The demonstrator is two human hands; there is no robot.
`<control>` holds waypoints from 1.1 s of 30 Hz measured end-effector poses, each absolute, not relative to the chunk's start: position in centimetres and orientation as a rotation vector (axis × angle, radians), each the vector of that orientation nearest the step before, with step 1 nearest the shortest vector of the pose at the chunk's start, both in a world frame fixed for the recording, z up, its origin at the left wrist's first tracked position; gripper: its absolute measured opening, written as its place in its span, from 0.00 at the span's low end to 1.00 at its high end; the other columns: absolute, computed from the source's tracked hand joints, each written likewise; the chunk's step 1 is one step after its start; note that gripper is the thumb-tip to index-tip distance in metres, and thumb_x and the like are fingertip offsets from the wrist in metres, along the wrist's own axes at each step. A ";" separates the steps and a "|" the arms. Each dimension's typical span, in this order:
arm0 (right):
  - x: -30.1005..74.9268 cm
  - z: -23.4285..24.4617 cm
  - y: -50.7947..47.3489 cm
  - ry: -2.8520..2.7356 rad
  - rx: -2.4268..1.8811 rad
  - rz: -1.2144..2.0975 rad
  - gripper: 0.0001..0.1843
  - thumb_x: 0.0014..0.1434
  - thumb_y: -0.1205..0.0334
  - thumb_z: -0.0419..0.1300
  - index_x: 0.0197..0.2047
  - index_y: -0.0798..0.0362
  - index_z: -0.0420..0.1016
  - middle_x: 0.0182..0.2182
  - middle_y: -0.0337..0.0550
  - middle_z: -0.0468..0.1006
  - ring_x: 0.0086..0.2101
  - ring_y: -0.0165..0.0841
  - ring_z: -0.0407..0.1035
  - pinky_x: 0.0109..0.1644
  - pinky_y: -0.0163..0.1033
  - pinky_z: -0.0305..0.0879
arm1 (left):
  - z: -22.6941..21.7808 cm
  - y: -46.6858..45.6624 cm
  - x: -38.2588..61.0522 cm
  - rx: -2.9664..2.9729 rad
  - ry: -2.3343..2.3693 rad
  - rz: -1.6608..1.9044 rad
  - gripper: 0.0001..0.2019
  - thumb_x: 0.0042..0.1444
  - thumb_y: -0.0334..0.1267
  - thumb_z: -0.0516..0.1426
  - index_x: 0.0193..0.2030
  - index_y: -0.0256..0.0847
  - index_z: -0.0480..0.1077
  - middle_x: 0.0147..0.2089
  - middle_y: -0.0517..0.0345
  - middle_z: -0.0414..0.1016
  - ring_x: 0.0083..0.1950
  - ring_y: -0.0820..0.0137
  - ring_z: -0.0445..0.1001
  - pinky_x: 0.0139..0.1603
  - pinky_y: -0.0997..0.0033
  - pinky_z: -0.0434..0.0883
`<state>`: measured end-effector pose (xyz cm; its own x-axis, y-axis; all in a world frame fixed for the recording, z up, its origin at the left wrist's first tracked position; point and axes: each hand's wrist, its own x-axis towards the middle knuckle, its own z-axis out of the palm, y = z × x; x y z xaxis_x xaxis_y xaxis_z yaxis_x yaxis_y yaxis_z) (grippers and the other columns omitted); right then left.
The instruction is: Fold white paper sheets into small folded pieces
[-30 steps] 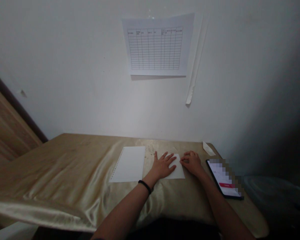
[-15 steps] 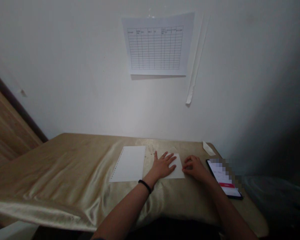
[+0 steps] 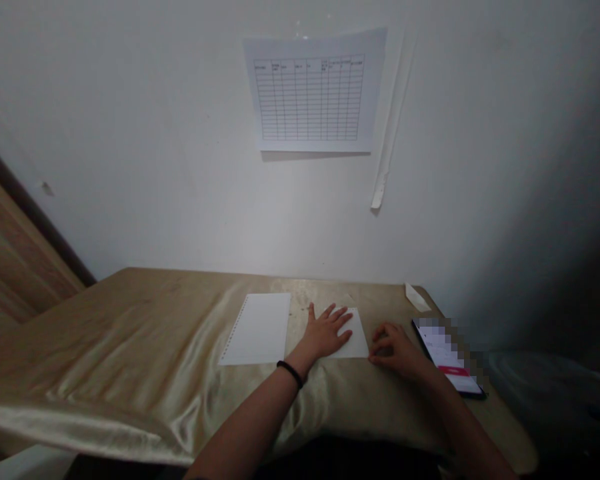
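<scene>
My left hand (image 3: 325, 331) lies flat with its fingers spread on a small white sheet of paper (image 3: 354, 343), pressing it to the table and hiding its left part. A dark band circles that wrist. At the sheet's lower right corner, my right hand (image 3: 394, 350) has thumb and forefinger pinched together, their tips at the corner; its other fingers are curled. Left of both hands lies a larger blank white page (image 3: 260, 328) with a row of binding holes down its left edge.
A phone (image 3: 450, 363) with a lit screen lies right of my right hand. Beyond it is a white paper scrap (image 3: 417, 297). A shiny beige cloth (image 3: 145, 340) covers the table, which meets a white wall bearing a printed table sheet (image 3: 310, 100).
My right hand has slid toward me along the sheet's right edge, down to its near corner. My left hand has stayed in place.
</scene>
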<state>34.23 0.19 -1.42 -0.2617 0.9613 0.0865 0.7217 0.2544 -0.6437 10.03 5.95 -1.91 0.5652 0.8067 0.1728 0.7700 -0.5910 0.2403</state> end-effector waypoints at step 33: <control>32.0 -2.0 6.0 -1.828 -1.741 0.189 0.08 0.57 0.56 0.65 0.37 0.46 0.86 0.45 0.50 0.76 0.50 0.46 0.65 0.57 0.47 0.63 | -2.4 6.1 10.1 2.691 1.361 0.435 0.26 0.68 0.58 0.44 0.71 0.65 0.54 0.74 0.64 0.57 0.75 0.55 0.51 0.69 0.23 0.30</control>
